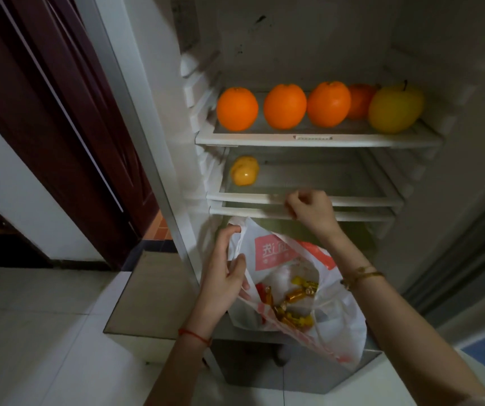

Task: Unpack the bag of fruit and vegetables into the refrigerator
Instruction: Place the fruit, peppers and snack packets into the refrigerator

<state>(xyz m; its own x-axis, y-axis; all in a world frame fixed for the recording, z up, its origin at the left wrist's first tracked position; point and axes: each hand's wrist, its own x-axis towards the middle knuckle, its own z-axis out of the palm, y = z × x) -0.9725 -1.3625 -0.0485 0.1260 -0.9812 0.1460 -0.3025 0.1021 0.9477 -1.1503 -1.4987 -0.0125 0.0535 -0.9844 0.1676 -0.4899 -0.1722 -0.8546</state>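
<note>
**Fridge loading, partway: top shelf stocked, bag not yet empty**

Head view, refrigerator door open.

Done so far, as it lies: upper shelf carries four oranges in a row, with a yellow-green apple at the 3 o'clock end, touching or nearly touching the last orange. Middle shelf holds one yellow fruit at its 9 o'clock corner; I cannot tell what kind.

Left to do: white plastic bag hangs in front of the lower compartment, mouth open. Inside show several yellow, amber and red pieces, shiny, possibly wrapped; too small to identify. Judgement: somewhat past half, depending on what the bag hides.

Hands:
- Left hand at 9 o'clock of the bag, fingers pinching its rim and handle, holding the mouth open.
- Right hand at 12 o'clock of the bag, at the middle shelf's front edge, fingers curled. Whether it grips anything cannot be told; nothing shows in it.

Edges and room:
- Middle shelf open from the yellow fruit across to 3 o'clock; plenty of room there.
- Upper shelf nearly full along its front.
- A third shelf lip sits just under the middle one; the right hand's knuckles are at these edges.
- Something green shows dimly behind the bag below; unclear.
</note>
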